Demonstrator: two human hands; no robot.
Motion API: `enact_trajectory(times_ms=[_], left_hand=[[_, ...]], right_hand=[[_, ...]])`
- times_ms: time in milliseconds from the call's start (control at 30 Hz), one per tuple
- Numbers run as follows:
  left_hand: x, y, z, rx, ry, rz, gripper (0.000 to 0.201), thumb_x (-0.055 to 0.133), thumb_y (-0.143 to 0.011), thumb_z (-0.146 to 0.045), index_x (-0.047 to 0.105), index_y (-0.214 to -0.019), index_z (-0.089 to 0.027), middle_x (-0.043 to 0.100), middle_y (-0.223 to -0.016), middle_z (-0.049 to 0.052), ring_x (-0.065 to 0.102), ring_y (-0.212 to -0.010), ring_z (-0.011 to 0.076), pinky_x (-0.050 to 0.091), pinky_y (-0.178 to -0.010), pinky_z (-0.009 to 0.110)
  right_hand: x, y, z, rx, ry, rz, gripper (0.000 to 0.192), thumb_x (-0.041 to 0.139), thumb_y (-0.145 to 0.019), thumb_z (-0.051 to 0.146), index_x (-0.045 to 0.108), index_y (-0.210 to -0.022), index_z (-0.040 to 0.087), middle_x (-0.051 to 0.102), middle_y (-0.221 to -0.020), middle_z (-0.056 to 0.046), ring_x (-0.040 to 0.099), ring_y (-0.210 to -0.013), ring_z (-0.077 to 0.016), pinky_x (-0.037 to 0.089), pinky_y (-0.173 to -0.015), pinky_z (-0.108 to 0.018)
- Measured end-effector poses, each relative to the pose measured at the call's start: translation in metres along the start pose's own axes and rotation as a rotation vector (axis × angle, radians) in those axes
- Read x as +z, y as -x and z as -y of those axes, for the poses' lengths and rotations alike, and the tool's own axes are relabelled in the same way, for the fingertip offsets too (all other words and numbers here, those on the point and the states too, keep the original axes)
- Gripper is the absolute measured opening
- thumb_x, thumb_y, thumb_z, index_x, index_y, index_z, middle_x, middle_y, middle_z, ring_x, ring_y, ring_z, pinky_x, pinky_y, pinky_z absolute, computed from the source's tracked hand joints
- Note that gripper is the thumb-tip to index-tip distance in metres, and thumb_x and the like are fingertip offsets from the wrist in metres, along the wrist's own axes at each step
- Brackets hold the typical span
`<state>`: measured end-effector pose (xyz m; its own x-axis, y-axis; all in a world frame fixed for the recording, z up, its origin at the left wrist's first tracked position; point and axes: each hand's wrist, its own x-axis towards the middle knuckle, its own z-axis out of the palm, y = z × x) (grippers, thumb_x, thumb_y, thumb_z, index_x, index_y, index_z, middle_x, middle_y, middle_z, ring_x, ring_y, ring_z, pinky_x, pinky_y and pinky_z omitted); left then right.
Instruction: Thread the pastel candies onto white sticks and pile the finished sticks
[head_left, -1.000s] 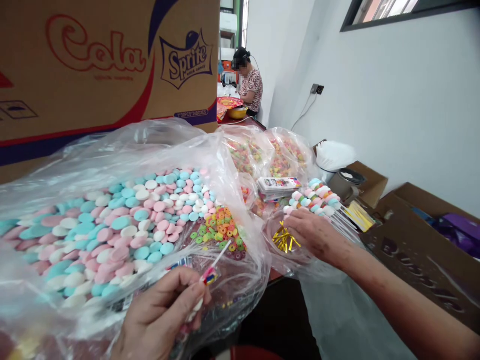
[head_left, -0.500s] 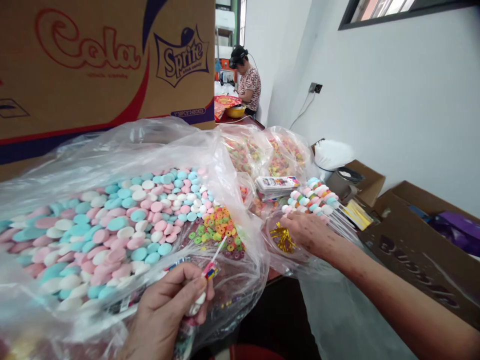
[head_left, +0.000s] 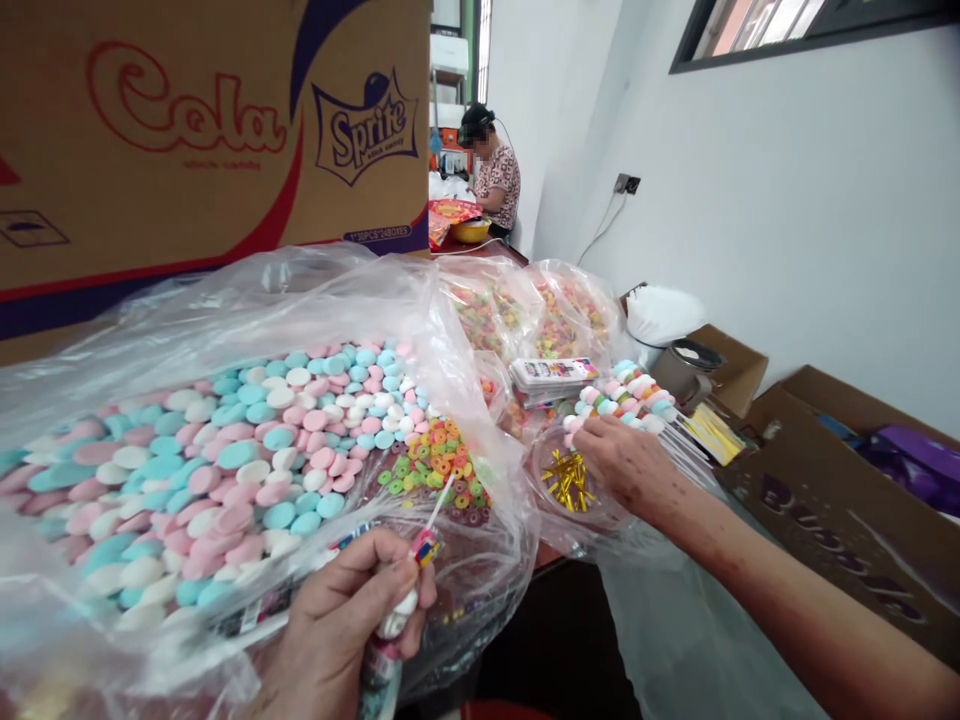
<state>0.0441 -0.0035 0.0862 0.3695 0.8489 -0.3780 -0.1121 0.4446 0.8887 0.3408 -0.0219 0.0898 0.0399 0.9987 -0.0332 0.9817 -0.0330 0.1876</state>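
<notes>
Wrapped candy skewer (head_left: 397,617) in a worker's grasp, at the seven o'clock position in the view, tilts so that its white stick points toward one o'clock. Looming at ten o'clock is a big carton (head_left: 187,200) printed "Cola" and "Sprite". Before it, spreading from seven to eleven o'clock, lies a clear plastic bag (head_left: 315,275) of loose sweets. Another brown box (head_left: 784,465), open-topped with a purple item inside, sits at four o'clock. Clear bags of gummies (head_left: 559,330) rest near the centre, toward one and two o'clock.

At seven o'clock, the left hand (head_left: 349,600) is clamped on the skewer, thumb pressed against curled fingers just below its colorful label. At four o'clock, the right hand (head_left: 626,460) hovers with fingers bent at the edge of a clear tub (head_left: 535,472); whether its fingertips hold anything cannot be told. Just beyond that hand, between three and four o'clock, other candy skewers (head_left: 628,398) lie side by side. A stack of printed cards (head_left: 555,372) sits at three o'clock, near the centre. Pink, blue and white round candies (head_left: 240,455) fill eight o'clock; smaller ring candies (head_left: 439,460) cluster at seven. Gold ties (head_left: 568,480) lie in the tub, between four and five o'clock.
</notes>
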Motion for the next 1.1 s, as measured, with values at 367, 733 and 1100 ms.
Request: enact_trajectory(times_ms=[367,733,1100], left_hand=[[0.017,-0.002,0.009,0.052,0.103,0.132,0.021,0.070,-0.078,-0.031,0.061,-0.067,-0.015,0.067,-0.061,0.002,0.051,-0.041,0.0065,0.030,-0.041,0.015],[0.003,-0.003,0.019,0.084,0.237,0.112,0.014,0.066,-0.082,-0.026,0.057,-0.078,-0.016,0.066,-0.058,0.000,0.052,-0.038,0.0075,0.033,-0.039,0.016],[0.004,-0.006,0.015,0.127,0.225,-0.113,0.014,0.069,-0.077,-0.025,0.059,-0.071,-0.017,0.065,-0.054,-0.003,0.053,-0.038,0.0077,0.040,-0.041,0.016]], right_hand=[[-0.003,0.007,0.065,-0.025,-0.739,-0.472,0.018,0.043,-0.091,0.014,0.058,-0.084,0.019,0.062,-0.079,-0.002,0.058,-0.075,-0.0147,0.044,-0.070,-0.023],[-0.015,0.009,0.137,-0.229,-1.437,-0.087,0.018,0.047,-0.085,0.012,0.061,-0.075,0.018,0.059,-0.063,0.004,0.051,-0.058,-0.0097,0.041,-0.058,-0.020],[-0.008,0.007,0.144,-0.388,-0.995,-0.394,0.022,0.048,-0.091,0.010,0.063,-0.076,0.016,0.057,-0.072,-0.001,0.052,-0.068,-0.0130,0.041,-0.064,-0.024]])
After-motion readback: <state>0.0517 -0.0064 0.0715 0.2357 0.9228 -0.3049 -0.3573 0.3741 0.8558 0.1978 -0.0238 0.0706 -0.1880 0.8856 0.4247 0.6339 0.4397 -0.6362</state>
